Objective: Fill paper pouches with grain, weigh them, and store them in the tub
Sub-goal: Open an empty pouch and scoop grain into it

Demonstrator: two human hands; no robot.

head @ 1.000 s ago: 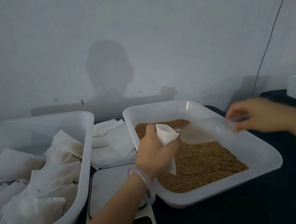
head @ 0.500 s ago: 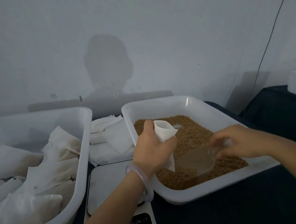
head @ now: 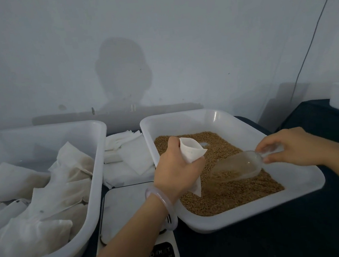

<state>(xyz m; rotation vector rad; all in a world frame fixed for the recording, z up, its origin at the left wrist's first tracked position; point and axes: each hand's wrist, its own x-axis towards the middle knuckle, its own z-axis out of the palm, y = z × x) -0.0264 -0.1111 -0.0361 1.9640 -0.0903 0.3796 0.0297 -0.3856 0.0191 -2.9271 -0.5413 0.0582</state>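
many full pouches (head: 29, 231) sit in the left tub (head: 98, 176). the left hand (head: 178, 169) wraps round an open pouch (head: 191, 153) over the grain (head: 232, 192). the right hand (head: 290, 147) pinches a scoop (head: 238, 167) with some grain inside. pouring, weighing on the scale (head: 126, 207) and storing are left.

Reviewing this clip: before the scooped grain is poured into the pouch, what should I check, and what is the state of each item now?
1. Pouch mouth held open by left hand: ok.
2. Clear scoop carries grain: ok.
3. Right hand pinches the scoop handle: ok.
4. Pouch above the grain tray, so spills fall back: ok.
5. Scoop lip at pouch mouth: not ok, it sits lower, to the right.
6. Scale zeroed: cannot tell, display unreadable.
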